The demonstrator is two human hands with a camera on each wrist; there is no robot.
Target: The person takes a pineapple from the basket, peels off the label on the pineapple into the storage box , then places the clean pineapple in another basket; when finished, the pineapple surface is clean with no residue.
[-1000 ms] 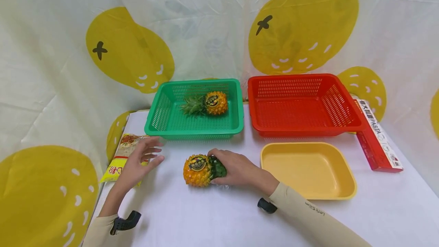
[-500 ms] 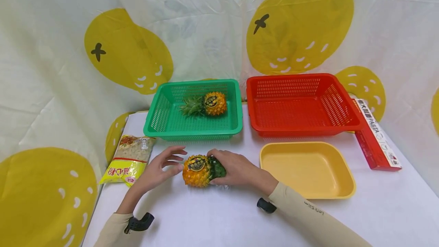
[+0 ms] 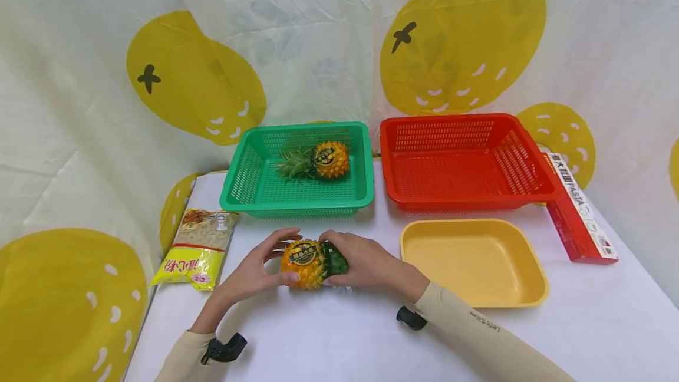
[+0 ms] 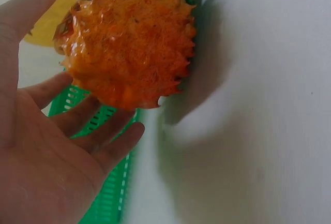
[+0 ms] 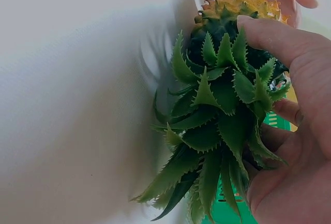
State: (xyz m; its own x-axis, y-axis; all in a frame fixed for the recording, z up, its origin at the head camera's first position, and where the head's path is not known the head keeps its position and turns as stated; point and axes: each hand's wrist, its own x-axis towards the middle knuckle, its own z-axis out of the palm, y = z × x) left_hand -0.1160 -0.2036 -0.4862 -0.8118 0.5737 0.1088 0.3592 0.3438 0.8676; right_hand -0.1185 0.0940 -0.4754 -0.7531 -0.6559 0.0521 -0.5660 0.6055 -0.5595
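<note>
The prickly pineapple (image 3: 306,265) should be cupped gently by the left hand (image 3: 256,271), its fingers spread apart; the leafy end (image 5: 217,110) is gripped by the right hand (image 3: 366,259).

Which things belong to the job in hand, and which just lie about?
In the job: front pineapple; right hand, gripping its green end; left hand, at its orange end.
Seemingly idle: green basket; back pineapple inside; red basket; yellow tray; pasta box; yellow packet.

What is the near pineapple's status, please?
Right hand grips near pineapple by leafy end; left hand at orange end. Sticker up. Nothing visibly in the way.
</note>
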